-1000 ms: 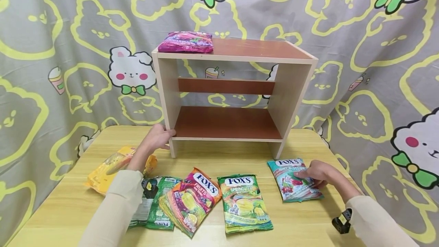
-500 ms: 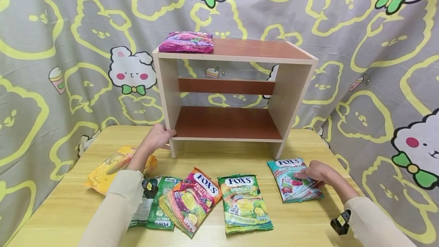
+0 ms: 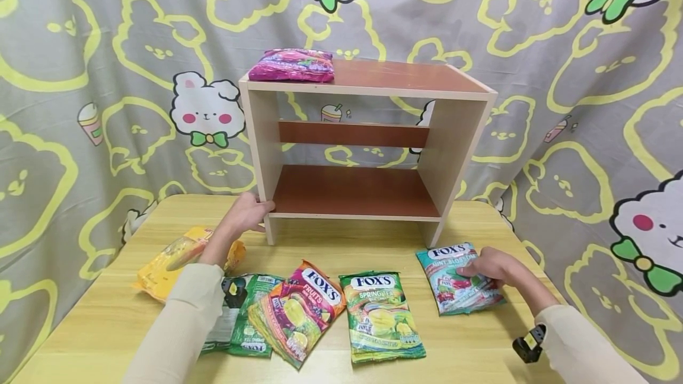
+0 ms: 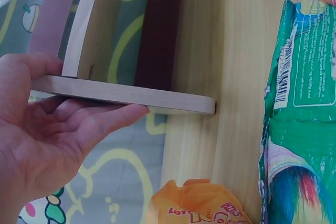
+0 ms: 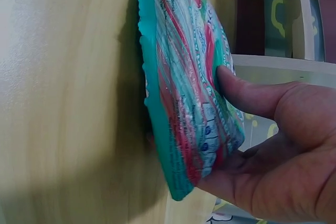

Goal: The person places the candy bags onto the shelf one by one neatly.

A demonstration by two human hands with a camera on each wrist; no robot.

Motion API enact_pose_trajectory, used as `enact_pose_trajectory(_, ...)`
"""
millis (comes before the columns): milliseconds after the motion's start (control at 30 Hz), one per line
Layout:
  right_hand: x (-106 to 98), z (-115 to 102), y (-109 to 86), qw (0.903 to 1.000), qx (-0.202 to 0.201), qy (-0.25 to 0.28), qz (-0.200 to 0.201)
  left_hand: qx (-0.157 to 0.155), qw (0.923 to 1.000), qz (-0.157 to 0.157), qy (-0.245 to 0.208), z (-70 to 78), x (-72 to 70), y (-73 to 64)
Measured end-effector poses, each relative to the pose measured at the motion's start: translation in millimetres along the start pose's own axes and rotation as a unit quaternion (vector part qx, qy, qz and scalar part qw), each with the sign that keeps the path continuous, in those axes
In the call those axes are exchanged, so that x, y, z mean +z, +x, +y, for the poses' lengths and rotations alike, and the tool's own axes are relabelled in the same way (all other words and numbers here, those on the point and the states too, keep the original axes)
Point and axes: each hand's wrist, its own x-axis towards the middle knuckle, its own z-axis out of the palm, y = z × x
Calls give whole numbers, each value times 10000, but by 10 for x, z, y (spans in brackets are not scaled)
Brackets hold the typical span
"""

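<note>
My left hand (image 3: 246,218) grips the left side panel of a small wooden shelf unit (image 3: 363,216) low down, near its bottom board. The left wrist view shows the thumb on the panel's inner side and the fingers along its outer face (image 4: 126,92). On the right of the table, my right hand (image 3: 492,268) holds a teal candy bag (image 3: 453,289) marked Fox's by its right side. Its thumb lies on the printed front, and the other fingers go behind the bag (image 5: 194,108), partly hidden.
A magenta bag (image 3: 292,65) lies on the unit's top left. In front of the unit on the table (image 3: 459,354) are a green bag (image 3: 380,319), an orange-pink bag (image 3: 299,313), another green bag (image 3: 248,319) and a yellow bag (image 3: 165,265). My left forearm overlaps the last two.
The teal bag's far edge has tipped up slightly and turned a little in my right hand. My left hand keeps its grip on the shelf unit; the other bags stay put.
</note>
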Motion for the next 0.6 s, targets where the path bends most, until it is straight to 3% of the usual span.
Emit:
enact_pose_trajectory(167,-4,-11,-14,9996,-107,256,-88,-1,10000,22,-17,-7,4,10)
enact_pose_trajectory(400,-40,12,-17,9985,-519,90,122,-2,10000,10,8,-4,7,6)
enact_pose_trajectory(600,-52,-13,-50,9957,-665,629,105,17,10000,31,6,-6,-2,7)
